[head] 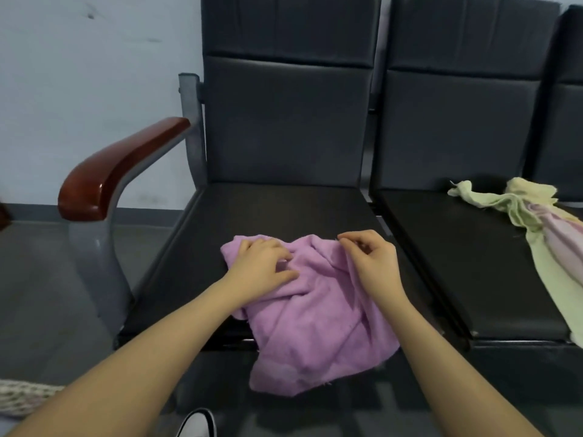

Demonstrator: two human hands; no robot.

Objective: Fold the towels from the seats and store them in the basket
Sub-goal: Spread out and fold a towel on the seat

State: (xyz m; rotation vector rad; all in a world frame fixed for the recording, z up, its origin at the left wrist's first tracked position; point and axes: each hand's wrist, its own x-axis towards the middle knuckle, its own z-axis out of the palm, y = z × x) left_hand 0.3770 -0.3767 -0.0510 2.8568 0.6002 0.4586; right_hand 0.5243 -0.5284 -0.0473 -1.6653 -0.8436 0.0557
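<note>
A crumpled purple towel [312, 313] lies on the front of the left black seat [246, 209] and hangs over its front edge. My left hand [262, 266] rests on the towel's far left part, fingers curled into the cloth. My right hand [369, 257] pinches a fold at the towel's far right edge. A pale green towel [517, 209] lies bunched with a pink one [564, 244] on the right seat [467, 266]. The rim of a woven basket [22, 398] shows at the lower left on the floor.
A red-brown wooden armrest [116, 171] on a grey metal frame stands left of the seat. Black seat backs rise behind, with a pale wall to the left. The white toe of a shoe [197, 424] is at the bottom edge.
</note>
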